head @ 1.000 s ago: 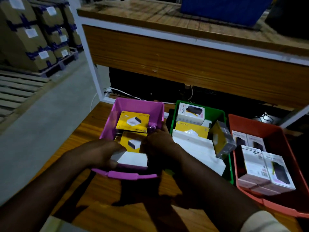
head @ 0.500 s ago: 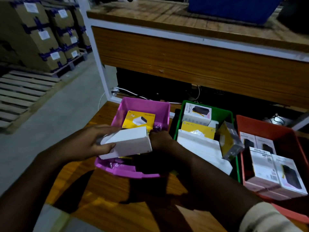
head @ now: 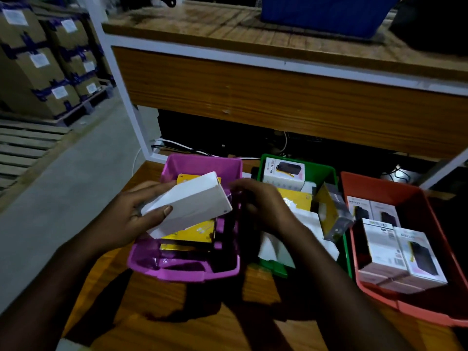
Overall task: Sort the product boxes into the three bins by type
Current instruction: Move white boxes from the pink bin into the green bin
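Three bins stand side by side on the wooden table: a pink bin [head: 182, 271], a green bin [head: 321, 171] and an orange bin [head: 417, 304]. My left hand [head: 126, 219] grips a plain white box [head: 188, 205], tilted above the pink bin. Yellow boxes [head: 188, 234] lie under it in the pink bin. My right hand [head: 263, 202] hovers over the gap between the pink and green bins, fingers curled, nothing visibly in it. The green bin holds a white HALLEY box [head: 283, 172], yellow boxes and white ones. White power-bank boxes [head: 400, 257] fill the orange bin.
A wooden shelf with a white frame [head: 253, 62] overhangs the bins, and a blue crate [head: 324, 13] sits on top of it. Cables [head: 177, 146] run behind the bins. Taped cardboard cartons [head: 45, 59] on pallets stand at the far left across a grey floor.
My left hand has lifted the white box out of the pink bin and raised it, tilted. My right hand has let go of it and moved right, toward the green bin.
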